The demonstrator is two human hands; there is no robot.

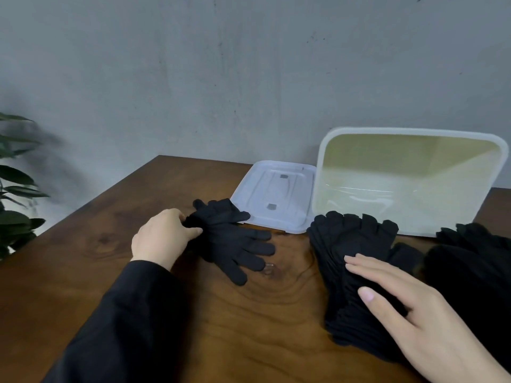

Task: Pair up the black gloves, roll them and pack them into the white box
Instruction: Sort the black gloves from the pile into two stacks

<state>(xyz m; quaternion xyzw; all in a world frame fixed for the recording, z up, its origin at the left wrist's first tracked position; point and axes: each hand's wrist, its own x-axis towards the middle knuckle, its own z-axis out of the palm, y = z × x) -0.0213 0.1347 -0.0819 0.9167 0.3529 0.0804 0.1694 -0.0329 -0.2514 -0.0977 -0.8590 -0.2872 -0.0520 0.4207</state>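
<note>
Black gloves: a pair (235, 239) lies near the middle of the table (116, 261), cuffs bunched toward the left edge, fingers fanned toward the right; a stack of gloves (351, 261) lies toward the right edge, fingertips pointing at the far edge; more black gloves (470, 261) are heaped at the right edge.
Left hand: the left hand (160, 239) grips the bunched cuff end of the pair, fingers curled round the fabric, thumb pressed on top.
Right hand: the right hand (409, 313) rests flat on the stack, fingers straight and slightly spread, thumb apart from them.
White box: the white box (409, 183) stands at the far right corner of the table, tipped so its opening faces the camera, just behind the stack.
Lid: the lid (276, 194) lies flat beside the box on its left, touching the pair's far side.
Sleeve: a black sleeve (121, 322) covers the left arm.
Surroundings: a grey wall (221, 78) rises behind the table; green leaves (16, 189) show past the left edge.
</note>
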